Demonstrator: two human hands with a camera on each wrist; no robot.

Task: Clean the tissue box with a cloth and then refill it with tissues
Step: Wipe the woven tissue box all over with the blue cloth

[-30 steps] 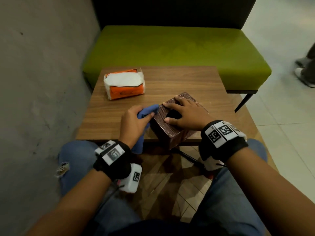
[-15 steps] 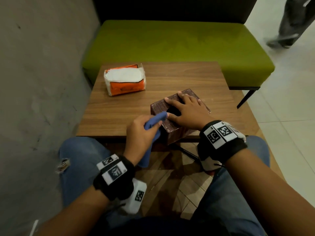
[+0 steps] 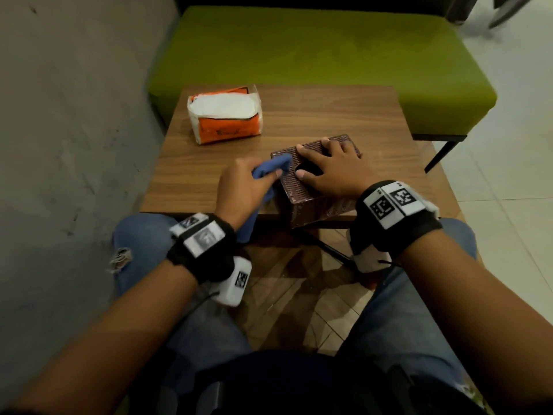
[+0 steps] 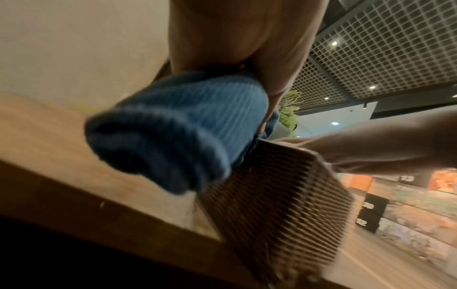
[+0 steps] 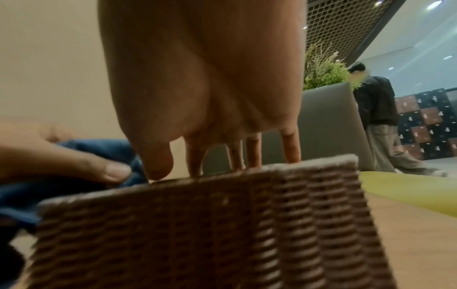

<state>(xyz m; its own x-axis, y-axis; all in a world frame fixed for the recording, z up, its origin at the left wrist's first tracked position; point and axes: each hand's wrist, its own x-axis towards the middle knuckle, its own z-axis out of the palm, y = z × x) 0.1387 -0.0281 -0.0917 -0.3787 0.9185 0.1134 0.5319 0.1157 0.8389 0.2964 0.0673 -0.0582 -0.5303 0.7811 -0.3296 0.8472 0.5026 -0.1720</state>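
A brown woven tissue box (image 3: 302,193) stands at the near edge of the wooden table (image 3: 329,115). My right hand (image 3: 329,169) lies flat on its lid, fingers spread around the dark oval opening. My left hand (image 3: 245,181) grips a folded blue cloth (image 3: 270,167) against the box's left top edge. The left wrist view shows the blue cloth (image 4: 173,136) bunched under my palm beside the ribbed box wall (image 4: 284,205). The right wrist view shows my fingertips (image 5: 195,168) touching the box's top rim (image 5: 197,224). An orange-and-white tissue pack (image 3: 224,115) lies at the table's far left.
A green bench (image 3: 314,52) runs behind the table, and a grey wall (image 3: 65,145) closes the left side. My knees in jeans (image 3: 140,244) sit under the table's near edge. A person (image 5: 380,121) walks past on the right.
My left hand has slid the blue cloth forward along the box's left side toward its far corner, after a stroke back toward me. My right hand has stayed on the lid.
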